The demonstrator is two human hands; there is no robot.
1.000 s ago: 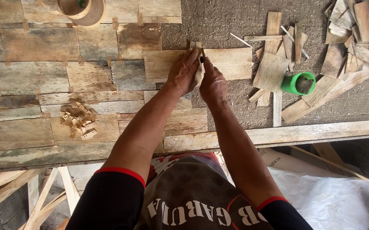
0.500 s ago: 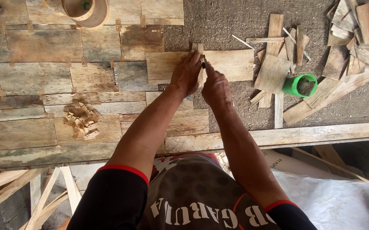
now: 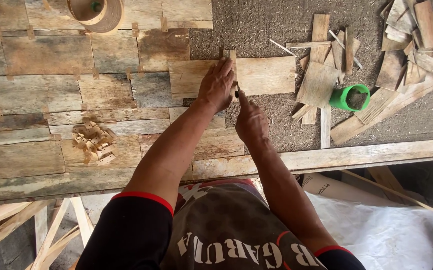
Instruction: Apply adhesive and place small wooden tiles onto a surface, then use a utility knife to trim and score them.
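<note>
The step in hand looks like marking a line across a pale wooden board (image 3: 266, 75) that lies flat on the bench (image 3: 36, 95), partly over the grey gritty surface. The left hand (image 3: 217, 85) lies spread on the board, fingers flat, pressing it and a narrow wooden strip (image 3: 231, 56) that stands across the board as a guide. The right hand (image 3: 250, 120) sits just below, its grip pinched around a thin dark pencil (image 3: 237, 93) whose tip meets the board beside the strip. The board thus lies under the left palm and directly ahead of the right fingertips. Drawing a straight line would call for the strip kept firmly down and the tip run close along its edge. A green cup (image 3: 350, 97) stands among wood offcuts (image 3: 319, 82) to the right.
</note>
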